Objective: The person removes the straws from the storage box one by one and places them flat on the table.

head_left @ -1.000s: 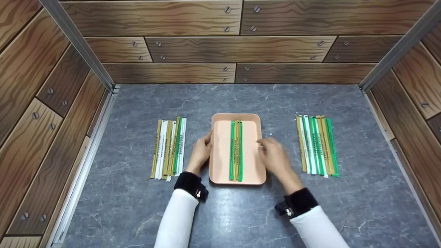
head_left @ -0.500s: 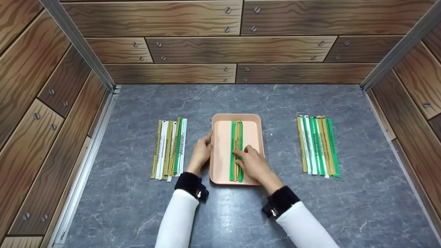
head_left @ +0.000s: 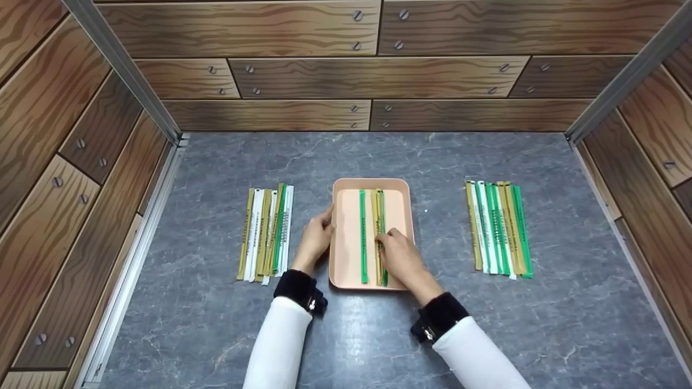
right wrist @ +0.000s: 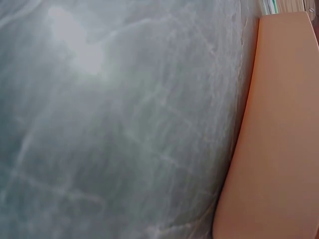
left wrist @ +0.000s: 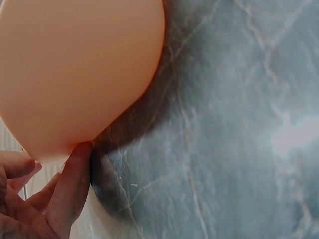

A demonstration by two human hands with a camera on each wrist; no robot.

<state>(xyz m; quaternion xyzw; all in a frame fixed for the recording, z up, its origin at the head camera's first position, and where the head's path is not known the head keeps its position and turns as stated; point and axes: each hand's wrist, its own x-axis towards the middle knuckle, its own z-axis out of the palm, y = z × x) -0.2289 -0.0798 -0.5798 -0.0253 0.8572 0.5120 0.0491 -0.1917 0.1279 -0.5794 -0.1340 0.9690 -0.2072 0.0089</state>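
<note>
In the head view a peach tray (head_left: 346, 259) lies on the grey marbled surface. My left hand (head_left: 315, 240) grips its left side; in the left wrist view the thumb (left wrist: 75, 184) presses its outer wall. Inside the tray lie long, thin, printed packets that look like wrapped straws. One green wrapped straw (head_left: 363, 237) lies alone, left of the middle. To its right, my right hand (head_left: 401, 254) pinches a gold wrapped straw (head_left: 375, 210) and a green one (head_left: 383, 208) beside it. The right fingertips are partly hidden, and the right wrist view shows no hand.
A row of gold, white and green wrapped straws (head_left: 265, 232) lies left of the tray. Another such row (head_left: 497, 229) lies to the right. Wood-patterned walls (head_left: 373, 78) enclose the surface at the back and sides.
My right hand has come from the tray's right edge onto the straws. The gold and right-hand green straws have shifted right, opening a gap from the left green one. The left hand stays put.
</note>
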